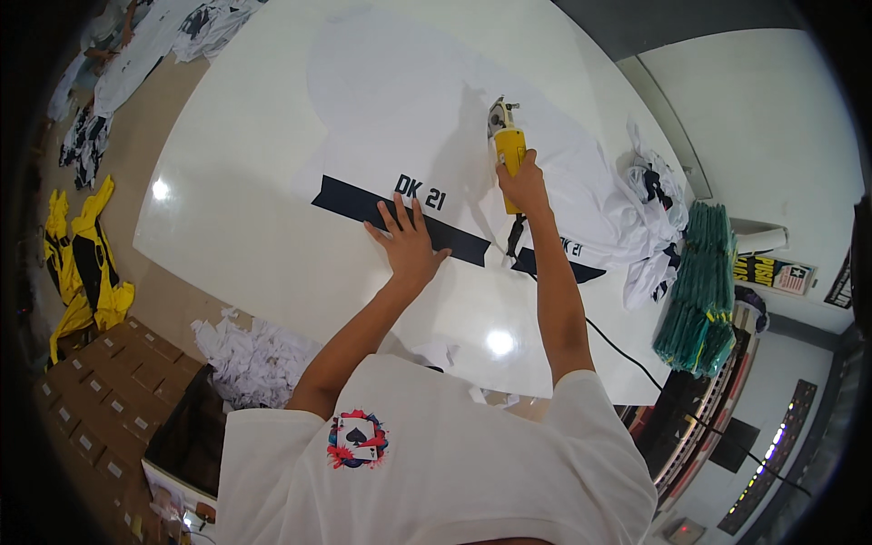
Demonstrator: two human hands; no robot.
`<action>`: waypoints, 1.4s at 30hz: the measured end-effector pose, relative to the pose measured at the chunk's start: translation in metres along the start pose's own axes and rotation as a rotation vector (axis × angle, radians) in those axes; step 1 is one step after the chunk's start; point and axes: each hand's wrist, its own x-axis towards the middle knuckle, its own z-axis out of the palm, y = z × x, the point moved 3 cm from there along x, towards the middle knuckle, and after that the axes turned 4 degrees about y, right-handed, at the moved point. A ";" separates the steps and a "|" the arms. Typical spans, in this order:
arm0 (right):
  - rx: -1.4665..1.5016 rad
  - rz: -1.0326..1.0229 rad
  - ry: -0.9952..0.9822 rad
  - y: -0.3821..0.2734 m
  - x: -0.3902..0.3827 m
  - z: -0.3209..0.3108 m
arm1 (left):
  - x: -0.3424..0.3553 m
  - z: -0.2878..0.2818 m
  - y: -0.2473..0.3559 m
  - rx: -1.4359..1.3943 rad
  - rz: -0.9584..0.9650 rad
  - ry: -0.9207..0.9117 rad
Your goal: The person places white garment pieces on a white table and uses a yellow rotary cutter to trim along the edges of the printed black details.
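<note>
Plainly, the left hand's fingers are spread, resting over the dark band [350, 198] of a white cloth [391, 91]; this is the left hand [405, 243], and clock directions run from it. At 2 o'clock the right hand [525, 186] has its fingers closed round the barrel of a yellow electric cutter [510, 150], whose head points to 12. Whether the blade touches the fabric I cannot tell. A dark cord [618, 350] trails from it, past 4 o'clock.

The cloth lies flat on the white table [227, 182], stretching away towards 12. It should be light, limp and quick to wrinkle or slide on that glossy top, so a flat palm on the band, away from the blade, suits it better than a pinch. The cutter is probably hard and fairly weighty; its barrel is the place to grip, clear of the metal head.

Just beyond the fingertips, at 12, dark block lettering [420, 192] with numerals is legible above the band. Similar printing, partly hidden, tops a second dark band [581, 270] at 3 o'clock. Farther out at 3 are crumpled fabric [649, 195], a green stack [699, 291] and a lettered poster [777, 272]. At 8, cartons [100, 409] carry small white labels, too tiny to read; at 6, the person's shirt shows a playing-card print [357, 442].
</note>
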 end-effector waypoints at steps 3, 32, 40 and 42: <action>-0.010 -0.011 0.019 -0.004 0.017 0.003 | 0.000 -0.001 0.000 0.009 0.004 -0.007; -0.028 0.000 0.100 0.003 0.086 -0.026 | -0.047 -0.088 -0.225 0.262 0.084 -0.123; -0.016 -0.087 -0.096 0.036 -0.161 -0.014 | -0.043 -0.087 -0.232 -0.016 0.086 0.070; -0.005 -0.070 -0.141 0.032 -0.202 -0.006 | -0.044 -0.083 -0.224 0.067 -0.014 -0.073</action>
